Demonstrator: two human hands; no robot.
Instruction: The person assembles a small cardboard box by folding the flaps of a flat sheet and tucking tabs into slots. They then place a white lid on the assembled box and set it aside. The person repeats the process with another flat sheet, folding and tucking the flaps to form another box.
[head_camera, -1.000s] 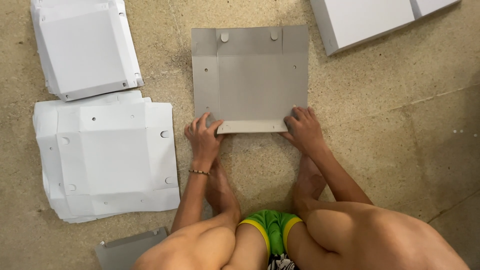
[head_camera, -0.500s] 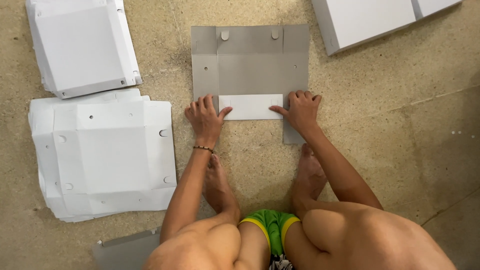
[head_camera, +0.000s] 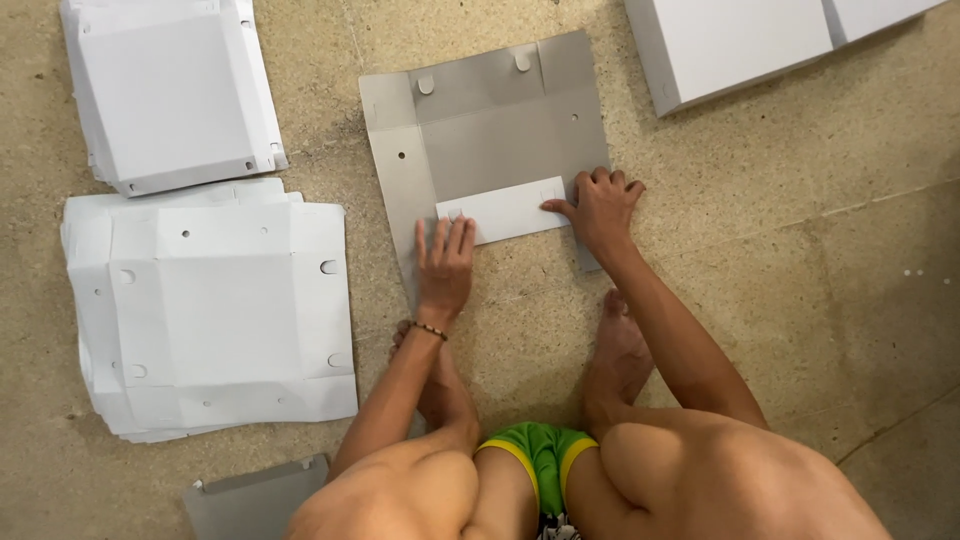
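Observation:
A grey die-cut cardboard sheet (head_camera: 500, 130) lies flat on the floor in front of me, slightly rotated. Its near flap (head_camera: 505, 210) is folded over onto it, showing a white face. My left hand (head_camera: 445, 262) lies flat with fingers together, pressing the left end of that flap and the sheet's near edge. My right hand (head_camera: 600, 208) presses the flap's right end with curled fingers. Both my bare feet rest on the floor below the sheet.
A stack of flat white die-cut sheets (head_camera: 215, 310) lies at left, with a folded white box piece (head_camera: 165, 90) beyond it. White boxes (head_camera: 740, 40) sit at the top right. A grey sheet corner (head_camera: 255, 495) shows by my left knee. The floor is speckled concrete.
The flap went from half raised to pressed flat on the sheet. The sheet has turned slightly, and my left hand slid down to the flap's left end.

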